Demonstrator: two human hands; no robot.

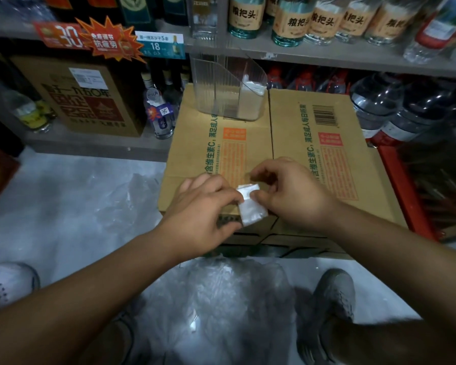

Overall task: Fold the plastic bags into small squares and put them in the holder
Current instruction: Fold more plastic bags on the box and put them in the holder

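Observation:
A small white folded plastic bag (251, 206) lies at the near edge of a cardboard box (300, 143). My left hand (203, 206) pinches its left side with curled fingers. My right hand (290, 191) pinches its upper right corner between thumb and fingers. A clear plastic holder (221, 83) stands at the far edge of the box, with white folded bags (252, 86) showing in its right compartment. Loose clear plastic bags (221, 299) lie heaped on the floor between my feet.
Shelves with bottles (287, 22) and a brown carton (87, 96) run behind the box. Large water bottles (395, 106) stand to the right, above a red crate (406, 193). More crumpled plastic (132, 188) lies on the pale floor at left, near a white shoe (8, 283).

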